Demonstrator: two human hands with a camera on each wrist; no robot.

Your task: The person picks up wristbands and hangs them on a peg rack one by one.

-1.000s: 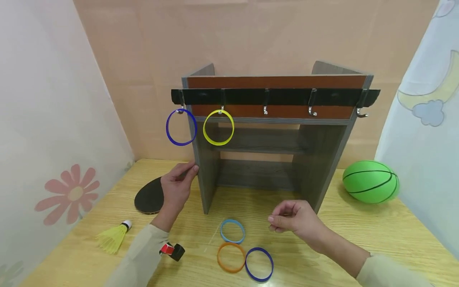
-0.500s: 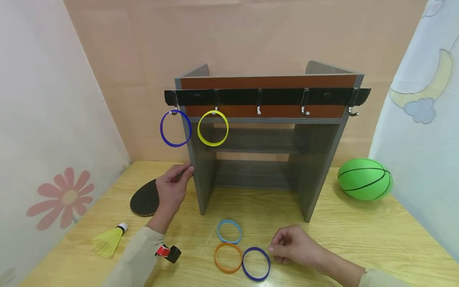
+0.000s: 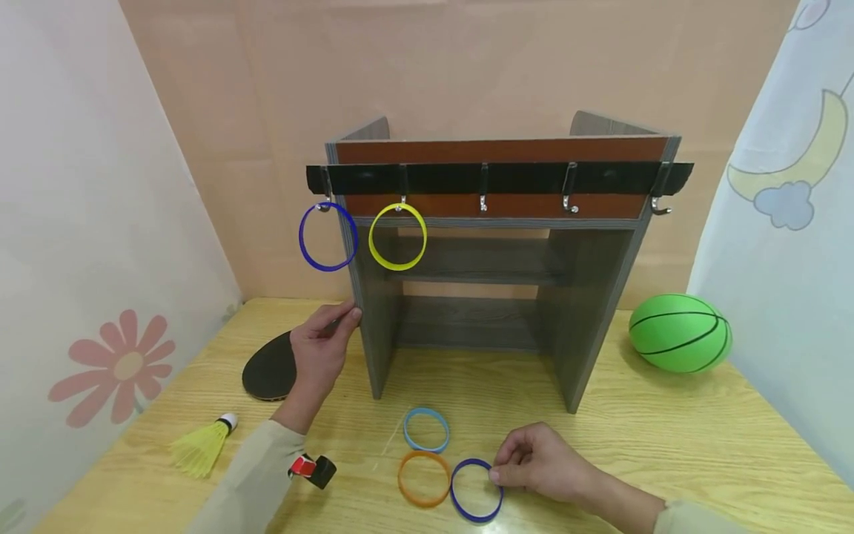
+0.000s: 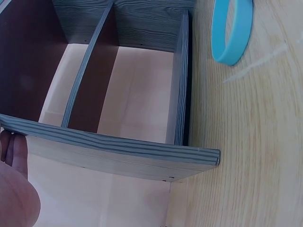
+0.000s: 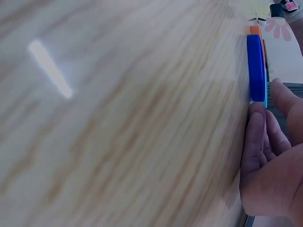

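Note:
My left hand (image 3: 320,345) grips the front edge of the left side panel of a grey wooden shelf (image 3: 583,326). In the left wrist view, its fingers (image 4: 18,153) lie against the panel's outer face. My right hand (image 3: 543,463) is low over the table, its thumb at the right edge of a dark blue wristband (image 3: 462,512). In the right wrist view, thumb and fingers are parted near the end of that band (image 5: 256,71). An orange wristband (image 3: 424,504) and a light blue one (image 3: 427,447) lie beside it.
Metal hooks line a black strip (image 3: 443,179) on the shelf front. A blue wristband (image 3: 302,245) and a yellow one (image 3: 398,267) hang from the two left hooks. A black paddle (image 3: 270,371), a yellow shuttlecock (image 3: 202,447) and a green ball (image 3: 680,334) lie around.
My right hand has come down and leftward to the dark blue wristband on the table. The left hand has stayed at the shelf panel. The head view has shifted slightly.

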